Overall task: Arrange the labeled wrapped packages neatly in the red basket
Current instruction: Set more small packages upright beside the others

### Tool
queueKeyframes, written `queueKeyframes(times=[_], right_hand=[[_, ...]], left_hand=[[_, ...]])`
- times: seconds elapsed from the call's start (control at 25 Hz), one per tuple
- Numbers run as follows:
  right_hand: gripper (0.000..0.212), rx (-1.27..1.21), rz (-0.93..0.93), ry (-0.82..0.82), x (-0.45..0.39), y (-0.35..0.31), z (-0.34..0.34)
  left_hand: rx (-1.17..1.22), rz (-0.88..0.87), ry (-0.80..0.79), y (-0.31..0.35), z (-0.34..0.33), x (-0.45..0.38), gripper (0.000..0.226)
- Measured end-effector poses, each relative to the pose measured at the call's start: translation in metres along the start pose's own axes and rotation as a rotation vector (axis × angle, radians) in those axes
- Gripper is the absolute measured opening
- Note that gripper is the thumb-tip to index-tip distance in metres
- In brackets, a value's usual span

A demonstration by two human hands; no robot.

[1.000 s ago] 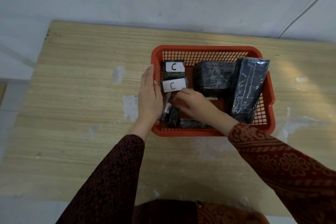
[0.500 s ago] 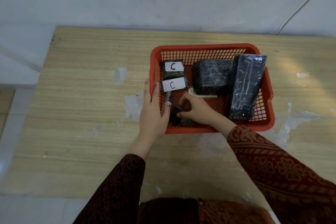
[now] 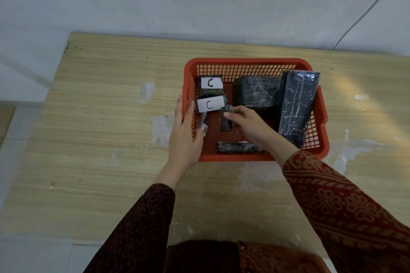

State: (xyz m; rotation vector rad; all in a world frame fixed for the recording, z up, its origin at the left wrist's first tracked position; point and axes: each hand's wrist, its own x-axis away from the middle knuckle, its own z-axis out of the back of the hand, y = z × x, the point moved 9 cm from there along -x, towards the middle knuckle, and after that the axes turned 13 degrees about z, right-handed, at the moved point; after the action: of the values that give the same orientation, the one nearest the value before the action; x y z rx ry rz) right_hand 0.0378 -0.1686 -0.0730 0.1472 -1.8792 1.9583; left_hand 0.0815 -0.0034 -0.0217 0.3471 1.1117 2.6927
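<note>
The red basket [image 3: 248, 63] stands on the table with several black wrapped packages in it. Two packages labelled C lie along its left side, one at the back [image 3: 210, 86] and one in front of it [image 3: 210, 104]. My left hand [image 3: 185, 137] rests over the basket's left wall, thumb inside against a thin package labelled A [image 3: 204, 125]. My right hand [image 3: 250, 125] is inside the basket, fingers pinching a small dark package [image 3: 226, 121] held upright. A slim package [image 3: 239, 147] lies along the front wall. A square package [image 3: 255, 93] and a long one [image 3: 296, 104] fill the right side.
The wooden table [image 3: 99, 128] has worn pale patches left of the basket and in front of it. A grey wall rises behind the table's far edge, with a thin cable [image 3: 363, 9] running down at the right. The table's left edge drops to tiled floor.
My right hand has lifted a small dark package off the basket's front left corner and raised it upright beside the front C package. My left hand stays on the left wall.
</note>
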Motion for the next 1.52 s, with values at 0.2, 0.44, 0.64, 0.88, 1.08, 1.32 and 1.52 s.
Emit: queueKeyframes(times=[0.2,0.44,0.64,0.88,1.08,1.32,1.52], right_hand=[[0.040,0.272,0.218,0.075,0.006,-0.028,0.003],[0.030,0.115,0.005,0.035,-0.003,-0.003,-0.003],[0.029,0.141,-0.049,0.038,-0.006,0.003,-0.012],[0.025,0.181,-0.147,0.150,-0.005,0.029,0.000],[0.029,0.398,-0.043,0.140,-0.014,0.012,-0.008],[0.045,0.482,-0.089,0.018,-0.018,0.013,-0.021],[0.051,0.684,0.134,0.105,-0.017,-0.010,-0.024]], left_hand=[[0.012,-0.001,0.001,-0.001,0.000,0.001,0.060],[0.022,-0.004,-0.003,-0.003,0.001,0.000,0.060],[0.013,-0.007,0.006,-0.002,0.001,0.000,0.060],[0.031,-0.021,0.021,-0.003,0.002,0.000,0.060],[0.029,-0.018,0.015,-0.002,0.002,0.000,0.061],[0.036,-0.028,0.022,-0.002,0.002,0.000,0.062],[0.039,-0.060,0.052,0.002,0.005,0.002,0.060]])
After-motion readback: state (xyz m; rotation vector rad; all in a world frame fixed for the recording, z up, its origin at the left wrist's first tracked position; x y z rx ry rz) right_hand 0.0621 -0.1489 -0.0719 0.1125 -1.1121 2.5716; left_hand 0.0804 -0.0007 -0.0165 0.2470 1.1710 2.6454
